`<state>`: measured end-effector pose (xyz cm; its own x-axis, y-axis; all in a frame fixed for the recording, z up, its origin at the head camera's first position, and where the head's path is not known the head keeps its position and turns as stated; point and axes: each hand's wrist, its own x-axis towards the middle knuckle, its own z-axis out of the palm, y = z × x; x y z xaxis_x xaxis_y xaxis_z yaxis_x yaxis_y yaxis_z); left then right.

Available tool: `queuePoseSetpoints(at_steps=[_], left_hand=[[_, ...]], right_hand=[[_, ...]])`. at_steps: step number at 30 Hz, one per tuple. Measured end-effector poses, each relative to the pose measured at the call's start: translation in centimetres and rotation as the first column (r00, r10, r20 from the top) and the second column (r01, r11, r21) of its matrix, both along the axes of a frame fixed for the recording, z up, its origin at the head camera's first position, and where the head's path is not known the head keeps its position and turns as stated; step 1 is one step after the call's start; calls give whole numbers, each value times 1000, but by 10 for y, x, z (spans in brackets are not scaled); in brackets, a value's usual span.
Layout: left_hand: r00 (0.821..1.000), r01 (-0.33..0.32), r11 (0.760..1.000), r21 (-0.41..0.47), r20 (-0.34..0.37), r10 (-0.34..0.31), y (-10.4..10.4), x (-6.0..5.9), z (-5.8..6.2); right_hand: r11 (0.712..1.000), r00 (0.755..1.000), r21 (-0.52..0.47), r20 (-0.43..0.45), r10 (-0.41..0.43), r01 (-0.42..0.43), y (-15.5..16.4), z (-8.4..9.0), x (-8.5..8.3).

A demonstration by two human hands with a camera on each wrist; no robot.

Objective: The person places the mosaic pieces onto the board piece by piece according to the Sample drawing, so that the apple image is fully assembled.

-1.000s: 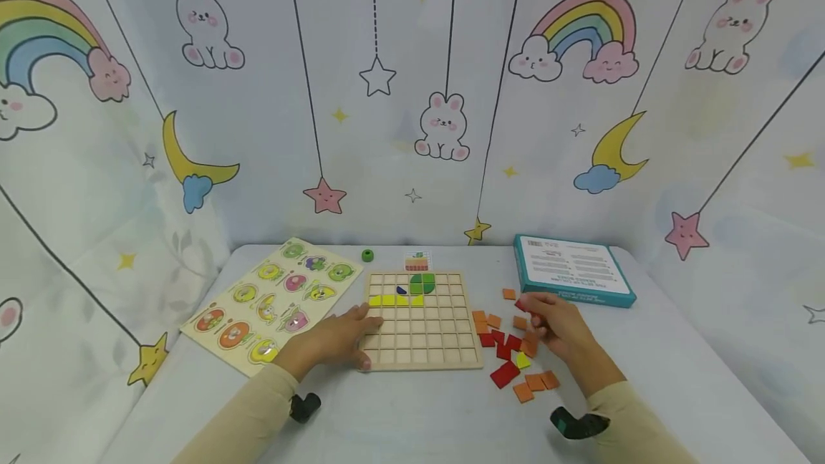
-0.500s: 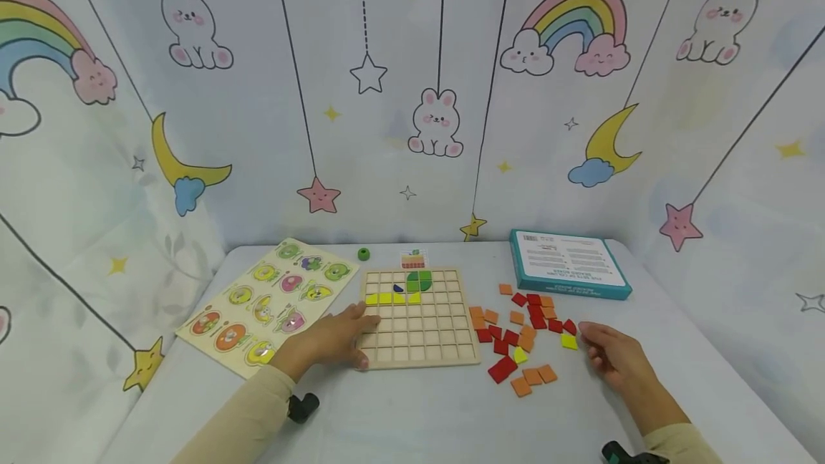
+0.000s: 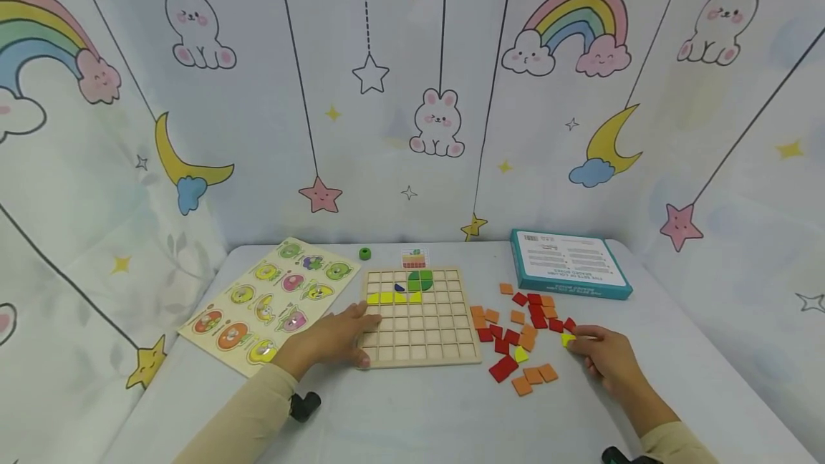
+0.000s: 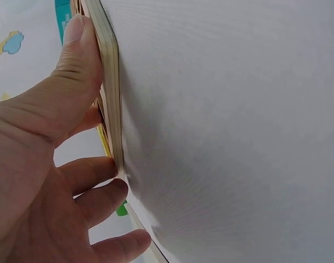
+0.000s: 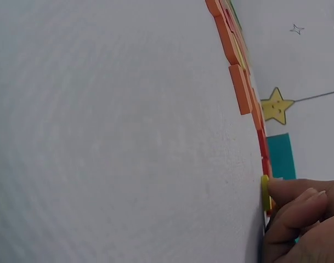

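My left hand (image 3: 338, 336) rests at the left edge of a wooden grid board (image 3: 425, 342), thumb by its near corner and fingers spread along the side. In the left wrist view the thumb lies along the board's pale edge. Several yellow pieces (image 3: 386, 298), a rounded green shape (image 3: 421, 280) and a small dark blue piece (image 3: 399, 287) lie on the board. At the right, my right hand (image 3: 609, 356) pinches a yellow tile (image 5: 265, 193) at the table surface, its fingertips covering part of it. The other fingers of that hand are curled under.
Loose red tiles (image 3: 503, 369) and orange tiles (image 3: 522, 386) lie between board and right hand. A teal box (image 3: 573, 263) stands back right, a fruit-picture board (image 3: 267, 299) at left. A small picture card (image 3: 415, 258) and green bead (image 3: 364, 253) sit behind the grid board.
My right hand first let go of red pieces among the tiles and drew back to the right; now its fingertips have moved onto the yellow tile. The left hand stays at the board.
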<state>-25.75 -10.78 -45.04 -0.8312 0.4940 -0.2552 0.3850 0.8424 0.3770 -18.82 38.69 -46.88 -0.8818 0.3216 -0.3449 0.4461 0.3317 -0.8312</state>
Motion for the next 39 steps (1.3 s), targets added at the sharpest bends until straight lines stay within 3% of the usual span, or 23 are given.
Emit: queuePoseSetpoints(at_steps=[6, 11, 15, 18, 23, 30, 33, 39], left_hand=[[1000, -2, 1000, 11, 2, 2, -1, 0, -1], [1000, -1, 1000, 5, 10, 1, 0, -2, -1], [1000, 5, 1000, 2, 4, -5, 1, -2, 1], [1000, 6, 1000, 10, 9, -6, 2, -1, 3], [1000, 8, 1000, 15, 9, -8, 3, 1, 4], [1000, 8, 1000, 7, -2, -8, 2, -1, 3], [1000, 2, 1000, 12, 2, -2, 1, -1, 2], [999, -17, 1000, 18, 34, 17, 1, 0, 3]], right_hand=[[993, 999, 115, 7, 34, -34, -3, 1, -2], [967, 997, 241, 32, 76, -81, -9, 6, -1], [961, 996, 262, 45, 81, -90, -9, 6, -1], [978, 997, 197, 44, 60, -68, -6, 3, -1], [998, 1000, -68, 4, 2, -2, -2, 3, -1], [926, 994, -377, -92, -53, 14, -10, 15, -14], [907, 990, -420, -131, -59, -1, -23, 20, -25], [918, 985, -389, -174, 13, -81, -65, 25, -58]])
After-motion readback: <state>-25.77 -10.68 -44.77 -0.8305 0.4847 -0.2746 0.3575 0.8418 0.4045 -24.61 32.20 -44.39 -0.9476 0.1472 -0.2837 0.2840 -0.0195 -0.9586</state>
